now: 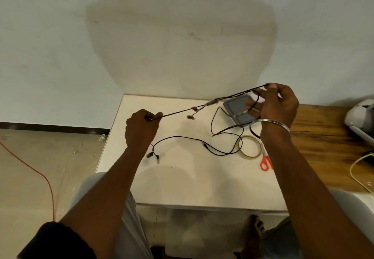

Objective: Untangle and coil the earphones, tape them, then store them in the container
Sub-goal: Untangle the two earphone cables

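Black earphones (202, 110), grey container (238, 108), red scissors (266, 163), white table (182, 177).

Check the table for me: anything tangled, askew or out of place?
Nothing damaged or spilled. The loose earphone cable loops over the tape roll, and slack from the held earphones, stretched between left hand and right hand, trails across the grey container.

No readable text, label or number anywhere, the container (236, 106) perhaps too blurred.
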